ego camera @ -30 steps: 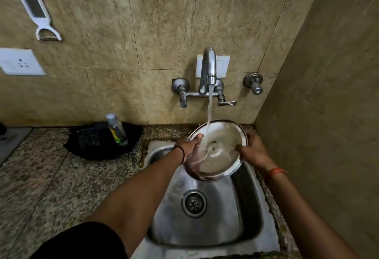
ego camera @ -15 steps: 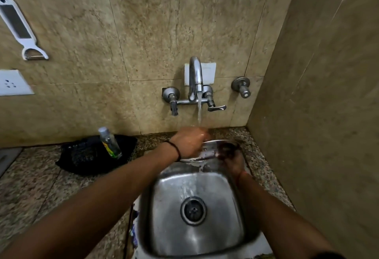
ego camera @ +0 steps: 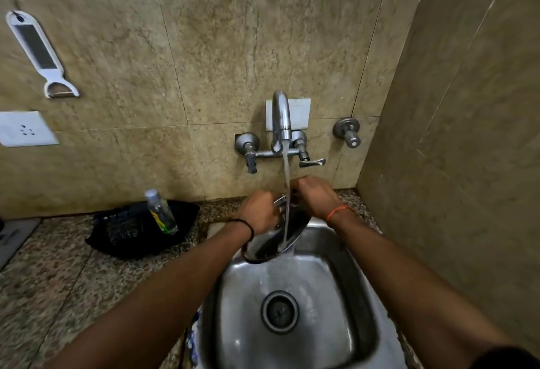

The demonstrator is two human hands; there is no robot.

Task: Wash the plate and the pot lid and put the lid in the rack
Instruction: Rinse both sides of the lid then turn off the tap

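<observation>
1. The left hand [ego camera: 258, 211] and the right hand [ego camera: 314, 197] are both gripping the pot lid [ego camera: 274, 240] over the back of the sink [ego camera: 362, 336]; the fingers of each hand are curling closed on its upper edge, the left from the left side and the right from the right.
2. The lid is tilting steeply, its dark face turned toward the camera and its lower rim hanging just above the basin; water is running from the tap [ego camera: 281, 117] in a thin stream, striking the lid and spilling into the sink.
3. A black band is sitting on the left wrist and an orange thread on the right.
4. On the bench [ego camera: 58, 275], left of the sink, a clear bottle [ego camera: 160, 211] is standing on a black cloth [ego camera: 134, 228]; its label is showing green and yellow, but the writing is too small to read.
5. A white peeler [ego camera: 39, 53] is hanging on the tiled wall above a white socket [ego camera: 24, 128]; no lettering is legible on either.
</observation>
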